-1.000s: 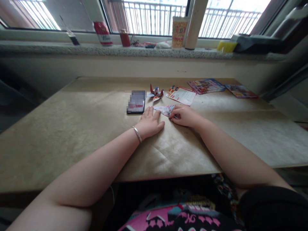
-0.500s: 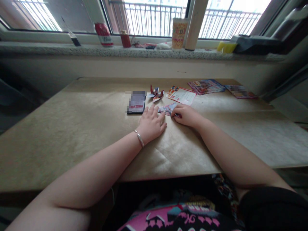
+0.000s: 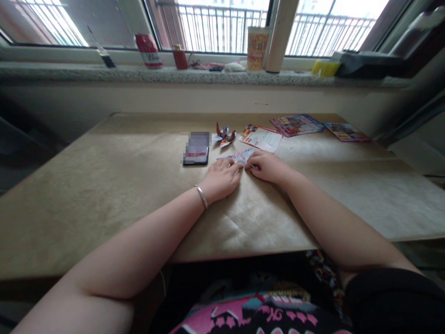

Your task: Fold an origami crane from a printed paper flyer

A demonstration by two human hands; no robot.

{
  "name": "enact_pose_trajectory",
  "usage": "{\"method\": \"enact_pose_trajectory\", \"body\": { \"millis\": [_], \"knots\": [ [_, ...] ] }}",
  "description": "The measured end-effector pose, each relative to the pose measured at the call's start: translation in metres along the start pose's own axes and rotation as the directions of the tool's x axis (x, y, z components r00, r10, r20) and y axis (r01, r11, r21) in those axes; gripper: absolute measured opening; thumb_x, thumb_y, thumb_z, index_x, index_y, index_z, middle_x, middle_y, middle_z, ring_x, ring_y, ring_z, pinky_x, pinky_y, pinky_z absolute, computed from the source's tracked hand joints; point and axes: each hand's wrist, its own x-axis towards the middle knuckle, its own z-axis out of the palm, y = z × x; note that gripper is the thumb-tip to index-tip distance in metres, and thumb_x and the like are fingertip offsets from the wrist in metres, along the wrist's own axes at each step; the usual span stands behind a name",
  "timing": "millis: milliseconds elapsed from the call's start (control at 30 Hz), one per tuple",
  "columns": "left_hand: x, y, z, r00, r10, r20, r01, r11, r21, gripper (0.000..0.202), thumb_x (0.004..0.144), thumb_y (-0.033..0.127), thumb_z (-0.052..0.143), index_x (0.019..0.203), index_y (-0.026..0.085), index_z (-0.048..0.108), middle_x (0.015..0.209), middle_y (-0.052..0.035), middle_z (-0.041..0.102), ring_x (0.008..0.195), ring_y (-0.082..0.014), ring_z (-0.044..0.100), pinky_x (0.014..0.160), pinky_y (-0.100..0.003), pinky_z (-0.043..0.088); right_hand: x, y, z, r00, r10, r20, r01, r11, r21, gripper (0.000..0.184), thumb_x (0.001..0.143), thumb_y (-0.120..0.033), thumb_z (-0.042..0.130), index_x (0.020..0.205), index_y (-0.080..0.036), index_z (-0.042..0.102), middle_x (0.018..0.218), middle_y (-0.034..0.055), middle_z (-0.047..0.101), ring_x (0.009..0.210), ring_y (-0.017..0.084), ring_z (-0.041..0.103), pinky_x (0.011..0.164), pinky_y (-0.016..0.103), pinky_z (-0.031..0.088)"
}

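A small printed sheet of folded paper (image 3: 236,157) lies on the table between my hands, its far part showing as a pointed shape. My left hand (image 3: 221,179), with a silver bangle at the wrist, rests over its near left edge with bent fingers drawn together on the paper. My right hand (image 3: 267,166) pinches the right corner; its thumb and fingertips nearly meet my left fingertips. Just beyond stands a folded paper crane (image 3: 225,136) in red, white and blue print. Left of it lies a phone (image 3: 197,147) with its screen lit.
Behind the right hand lie a white printed card (image 3: 262,138), a stack of colourful printed sheets (image 3: 297,125) and another printed sheet (image 3: 347,132). A red can (image 3: 148,51), a red bottle (image 3: 180,57) and a patterned cup (image 3: 257,48) stand on the windowsill (image 3: 208,79).
My left hand's spread fingers have bent and drawn together on the paper's near edge. More of the paper's left side shows. My right hand stays almost in place, still pinching.
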Motion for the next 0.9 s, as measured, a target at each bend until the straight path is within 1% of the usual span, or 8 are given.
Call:
{"method": "enact_pose_trajectory", "body": {
  "millis": [133, 300, 400, 467, 567, 667, 767, 900],
  "knots": [
    [-0.0018, -0.0049, -0.0024, 0.996, -0.082, -0.018, 0.083, 0.996, 0.037, 0.042, 0.097, 0.029, 0.035, 0.131, 0.017, 0.055, 0.127, -0.013, 0.054, 0.121, -0.0264, 0.047, 0.108, -0.04, 0.037, 0.0004, 0.0003, -0.0012, 1.0, 0.002, 0.009, -0.002, 1.0, 0.009, 0.021, 0.08, -0.016, 0.06, 0.088, -0.023, 0.077, 0.096, 0.0051, 0.07, 0.089, 0.018, 0.064, 0.084, 0.029, 0.05],
    [-0.0046, -0.0063, -0.003, 0.996, -0.083, -0.028, 0.086, 0.989, 0.12, 0.042, 0.096, 0.027, 0.035, 0.127, 0.011, 0.056, 0.126, -0.0168, 0.055, 0.118, -0.0287, 0.049, 0.104, -0.041, 0.04, 0.0005, 0.0019, -0.0011, 1.0, -0.005, -0.004, 0.005, 0.999, 0.033, 0.019, 0.079, -0.016, 0.06, 0.086, -0.022, 0.077, 0.096, 0.005, 0.071, 0.088, 0.017, 0.065, 0.084, 0.029, 0.05],
    [-0.0058, -0.0059, -0.003, 0.993, -0.114, -0.041, 0.119, 0.978, 0.171, 0.04, 0.095, 0.029, 0.037, 0.122, 0.008, 0.058, 0.122, -0.0183, 0.057, 0.115, -0.0293, 0.051, 0.099, -0.04, 0.043, 0.0001, 0.0021, -0.0016, 1.0, -0.001, 0.002, 0.001, 0.999, 0.034, 0.02, 0.079, -0.015, 0.061, 0.087, -0.023, 0.078, 0.096, 0.0046, 0.071, 0.09, 0.017, 0.065, 0.085, 0.029, 0.05],
    [-0.0061, -0.0056, -0.0035, 0.99, -0.132, -0.044, 0.138, 0.972, 0.188, 0.039, 0.094, 0.03, 0.038, 0.12, 0.008, 0.058, 0.122, -0.0186, 0.057, 0.113, -0.0293, 0.052, 0.097, -0.04, 0.044, -0.0002, 0.0018, -0.0025, 1.0, 0.007, 0.01, -0.007, 1.0, 0.03, 0.02, 0.08, -0.016, 0.061, 0.087, -0.023, 0.078, 0.097, 0.0043, 0.071, 0.09, 0.017, 0.065, 0.084, 0.029, 0.05],
    [-0.0056, -0.0051, -0.0047, 0.992, -0.12, -0.037, 0.125, 0.972, 0.197, 0.039, 0.094, 0.03, 0.038, 0.119, 0.007, 0.058, 0.122, -0.0188, 0.057, 0.114, -0.03, 0.052, 0.097, -0.04, 0.044, -0.0006, 0.0012, -0.0039, 1.0, 0.011, 0.02, -0.011, 1.0, 0.022, 0.02, 0.081, -0.017, 0.06, 0.088, -0.024, 0.078, 0.098, 0.0041, 0.072, 0.09, 0.017, 0.066, 0.084, 0.029, 0.051],
    [-0.0046, -0.005, -0.005, 0.99, -0.136, -0.039, 0.141, 0.968, 0.205, 0.039, 0.094, 0.031, 0.039, 0.115, 0.005, 0.059, 0.118, -0.0204, 0.059, 0.113, -0.0314, 0.052, 0.096, -0.041, 0.045, -0.0009, 0.0013, -0.0051, 1.0, 0.003, 0.02, -0.003, 1.0, 0.011, 0.02, 0.08, -0.017, 0.061, 0.088, -0.024, 0.078, 0.098, 0.0041, 0.072, 0.09, 0.018, 0.066, 0.085, 0.03, 0.051],
    [-0.0038, -0.005, -0.0052, 0.984, -0.174, -0.042, 0.179, 0.962, 0.207, 0.04, 0.094, 0.033, 0.04, 0.111, 0.004, 0.06, 0.115, -0.0218, 0.06, 0.111, -0.0323, 0.053, 0.091, -0.041, 0.048, -0.0013, 0.002, -0.0059, 1.0, 0.002, 0.021, -0.002, 1.0, 0.013, 0.02, 0.08, -0.017, 0.062, 0.088, -0.025, 0.078, 0.098, 0.0037, 0.072, 0.091, 0.018, 0.066, 0.085, 0.03, 0.05],
    [-0.0051, -0.0022, -0.009, 0.983, -0.181, -0.031, 0.183, 0.961, 0.205, 0.041, 0.094, 0.037, 0.041, 0.11, 0.006, 0.061, 0.11, -0.0211, 0.061, 0.107, -0.0323, 0.055, 0.083, -0.04, 0.051, -0.0018, 0.0022, -0.0071, 1.0, 0.01, 0.027, -0.01, 1.0, -0.005, 0.019, 0.08, -0.018, 0.061, 0.086, -0.025, 0.077, 0.098, 0.0033, 0.072, 0.092, 0.018, 0.065, 0.085, 0.03, 0.05]
  ]
}}
